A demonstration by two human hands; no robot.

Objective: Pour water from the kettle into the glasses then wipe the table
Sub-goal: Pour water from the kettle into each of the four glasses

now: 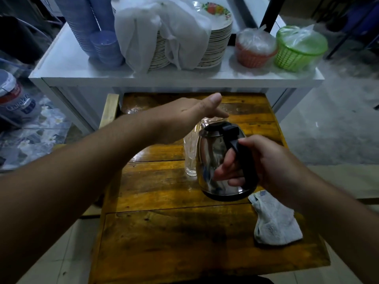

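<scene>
A shiny steel kettle [213, 160] with a black lid and handle stands on the wooden table [164, 232]. My right hand [256, 162] is wrapped around its black handle. Just left of the kettle stands a tall clear glass [190, 154], partly hidden behind it; another glass rim shows behind the kettle under my left hand. My left hand [188, 115] hovers above the kettle's far side with fingers apart, holding nothing. A crumpled grey cloth [274, 222] lies on the table to the right of the kettle, below my right wrist.
Behind the table stands a white counter [67, 64] with stacked blue bowls [104, 46], piles of plates [213, 48] under a white cloth, an orange basket [254, 52] and a green basket [297, 50]. A large water jug [14, 97] sits at the far left.
</scene>
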